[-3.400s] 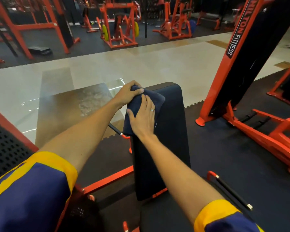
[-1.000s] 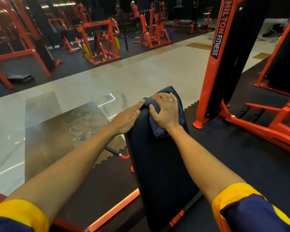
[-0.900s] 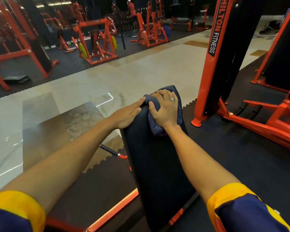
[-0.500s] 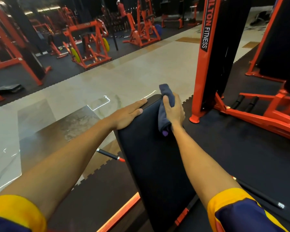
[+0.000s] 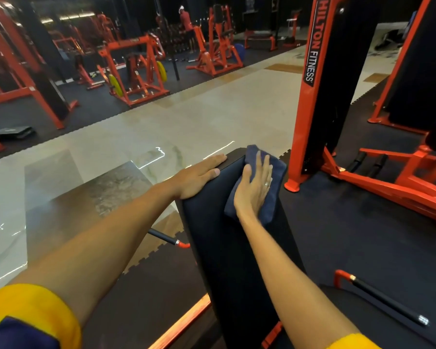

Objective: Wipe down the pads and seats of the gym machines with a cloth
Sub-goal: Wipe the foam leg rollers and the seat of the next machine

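A long black back pad point(image 5: 227, 248) of a gym machine stretches away from me, its top end at the middle of the view. A dark blue cloth point(image 5: 275, 177) lies spread on the pad's upper right part. My right hand point(image 5: 254, 187) presses flat on the cloth with straight fingers. My left hand point(image 5: 199, 175) rests flat along the pad's upper left edge, fingers straight, holding nothing.
An orange and black machine column point(image 5: 312, 96) stands just right of the pad, with its orange base frame point(image 5: 400, 182) spreading across the black mat. Black-gripped handles point(image 5: 388, 303) point(image 5: 164, 238) stick out on both sides. Beyond is a tiled aisle point(image 5: 186, 127) and more orange machines point(image 5: 136, 71). A person point(image 5: 185, 21) stands far back.
My right hand went from gripping the bunched cloth at the pad's right edge to lying flat on it, with the cloth now spread on the pad. My left hand stayed put.
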